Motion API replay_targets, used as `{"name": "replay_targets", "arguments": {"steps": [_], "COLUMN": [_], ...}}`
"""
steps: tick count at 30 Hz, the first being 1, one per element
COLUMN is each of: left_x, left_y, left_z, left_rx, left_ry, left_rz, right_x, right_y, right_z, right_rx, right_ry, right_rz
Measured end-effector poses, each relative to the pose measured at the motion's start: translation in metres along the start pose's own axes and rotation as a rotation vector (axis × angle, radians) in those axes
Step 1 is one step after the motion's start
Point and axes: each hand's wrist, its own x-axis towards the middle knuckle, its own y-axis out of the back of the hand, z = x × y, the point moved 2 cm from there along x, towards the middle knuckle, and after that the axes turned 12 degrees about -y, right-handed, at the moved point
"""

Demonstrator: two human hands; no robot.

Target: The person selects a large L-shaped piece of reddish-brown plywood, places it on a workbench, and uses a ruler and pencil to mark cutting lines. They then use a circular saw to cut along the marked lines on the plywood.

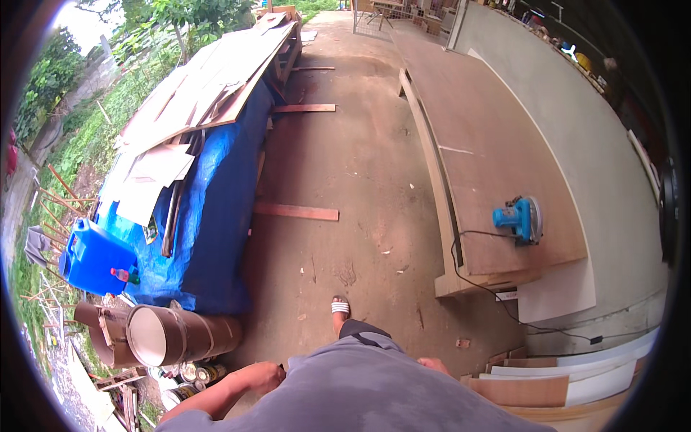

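Observation:
My left hand (269, 376) hangs low beside my grey shirt, its fingers curled closed. What it holds, if anything, is hidden. On the other side, my right hand (434, 366) shows only in part past the shirt, and its fingers cannot be made out. A large brown cardboard drum (209, 335) lies on its side left of my left hand. Ahead on the right, a blue circular saw (520, 220) rests on a long wooden workbench (475, 144). From the saw a black cord (481, 282) drops over the bench end toward the wall.
Red-brown boards (299, 211) stick out across the concrete floor (345, 158) from a stack under blue tarp (219, 223). Thin sheets (194, 86) cover that stack. A blue jerrycan (97, 257) stands at left. Leaning panels (533, 391) lie low right, beside the grey wall (576, 137).

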Motion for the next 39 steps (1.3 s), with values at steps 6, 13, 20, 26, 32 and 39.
{"name": "replay_targets", "arguments": {"steps": [6,13,20,26,32,39], "left_x": [-0.018,-0.021,0.006,0.036,0.022,0.063], "left_y": [0.076,0.128,0.217,0.364,0.518,0.623], "left_z": [0.025,0.039,-0.008,-0.074,-0.117,-0.158], "left_rx": [-0.16,-0.137,-0.234,-0.155,-0.13,-0.116], "left_ry": [0.127,0.351,0.402,0.368,0.157,0.066], "left_rz": [0.091,0.13,0.126,0.32,0.232,0.451], "right_x": [0.094,0.181,0.239,0.281,0.317,0.369], "right_y": [0.024,0.016,0.004,-0.001,-0.034,-0.064], "right_z": [-0.146,-0.246,-0.332,-0.453,-0.598,-0.705], "right_rx": [-0.01,-0.007,-0.107,-0.093,-0.191,-0.231], "right_ry": [0.056,-0.028,-0.123,-0.064,0.054,0.08], "right_rz": [-0.266,-0.552,-0.472,-0.346,-0.321,-0.382]}}
